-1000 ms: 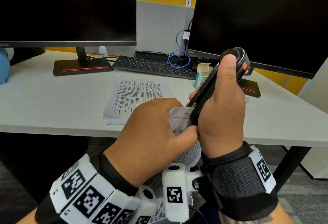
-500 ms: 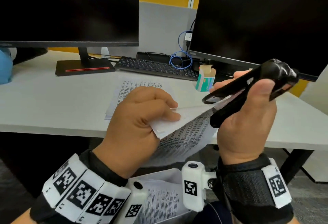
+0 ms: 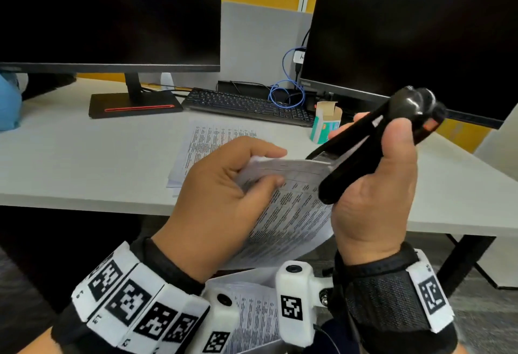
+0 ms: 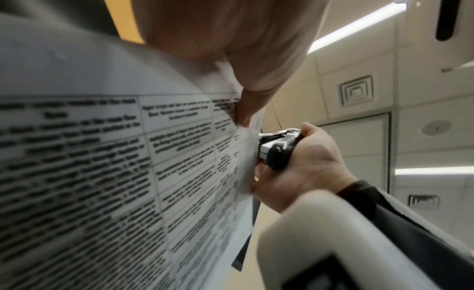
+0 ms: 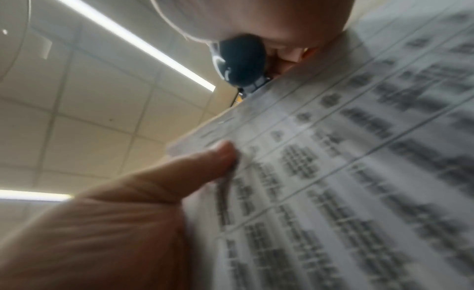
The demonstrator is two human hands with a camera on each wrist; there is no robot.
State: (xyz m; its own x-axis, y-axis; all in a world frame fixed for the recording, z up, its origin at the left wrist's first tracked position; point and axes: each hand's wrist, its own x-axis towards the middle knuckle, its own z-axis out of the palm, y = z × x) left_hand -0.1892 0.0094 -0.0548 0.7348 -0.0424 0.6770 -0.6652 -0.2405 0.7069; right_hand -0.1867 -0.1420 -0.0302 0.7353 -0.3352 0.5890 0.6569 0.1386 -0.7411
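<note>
My right hand (image 3: pixel 372 182) grips a black stapler (image 3: pixel 375 140), thumb along its side, front end pointing left over the corner of a printed paper bundle (image 3: pixel 288 207). My left hand (image 3: pixel 221 193) pinches the top edge of that bundle between thumb and fingers, just in front of the desk edge. In the left wrist view the stapler (image 4: pixel 278 150) mouth sits at the paper (image 4: pixel 128 172) corner, held by the right hand (image 4: pixel 305 168). In the right wrist view the left thumb (image 5: pixel 205 164) presses the printed sheets (image 5: pixel 346 182), with the stapler's (image 5: pixel 241 61) dark end above.
A second pile of printed sheets (image 3: pixel 207 140) lies on the white desk (image 3: pixel 84 163). Behind it are a black keyboard (image 3: pixel 246 106), two dark monitors (image 3: pixel 112 11), a monitor base (image 3: pixel 134 104), blue cables (image 3: pixel 291 84) and a small open teal carton (image 3: pixel 325 123). A blue object (image 3: pixel 8 106) sits far left.
The right hand has tipped the stapler from near upright to slanting rightwards and moved it right. The left hand has drawn the paper corner out flatter towards the stapler's mouth.
</note>
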